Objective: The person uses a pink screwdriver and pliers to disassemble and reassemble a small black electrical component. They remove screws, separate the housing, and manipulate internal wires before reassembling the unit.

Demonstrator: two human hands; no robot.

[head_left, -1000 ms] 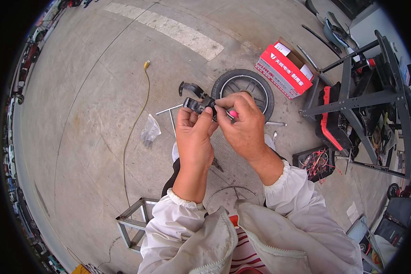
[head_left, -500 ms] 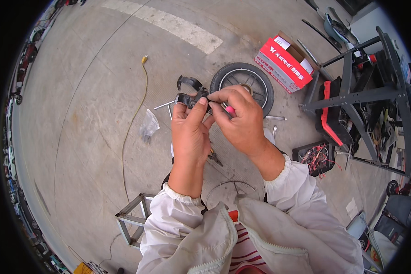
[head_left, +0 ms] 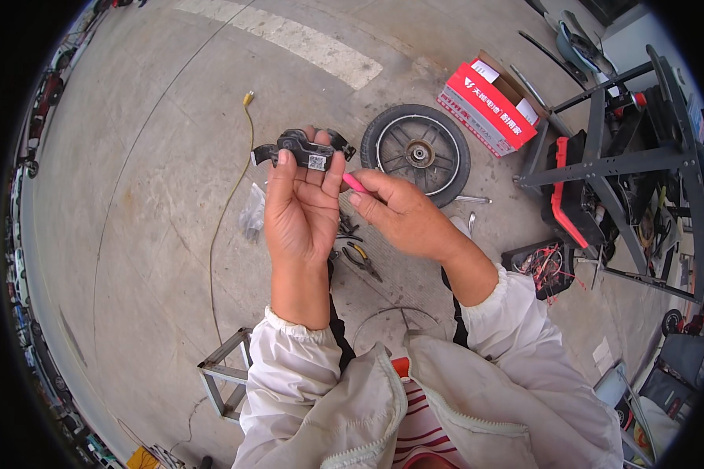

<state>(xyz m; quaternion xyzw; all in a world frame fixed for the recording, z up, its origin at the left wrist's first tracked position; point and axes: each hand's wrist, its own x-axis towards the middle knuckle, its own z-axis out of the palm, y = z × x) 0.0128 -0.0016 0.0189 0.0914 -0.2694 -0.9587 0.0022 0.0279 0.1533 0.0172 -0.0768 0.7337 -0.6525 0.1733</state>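
Note:
My left hand (head_left: 301, 211) is raised, palm up, with its thumb and fingers closed around a black curved part (head_left: 296, 147). Two bent arms stick out from the part's sides, and a small white label sits on its face. Close by, my right hand (head_left: 403, 215) pinches a slim pink stick (head_left: 354, 183), most of it hidden by the fingers. The pink tip points toward the left fingers; whether it touches them I cannot tell. Beneath the hands, pliers with yellow-and-black handles (head_left: 360, 258) lie on the floor. A black spoked wheel (head_left: 395, 168) lies flat just beyond the right hand.
A clear plastic bag (head_left: 253, 213) and a yellow cord (head_left: 228, 205) lie on the left. Nearer stands a metal frame stool (head_left: 225, 375). To the right are a red carton (head_left: 489, 105), a dark metal rack (head_left: 602, 168) and a black bin of red wires (head_left: 544, 270).
My left hand has moved left with the black part and turned it so its label shows. My right hand has drawn away from the part, still holding the pink stick. The wheel and pliers show more.

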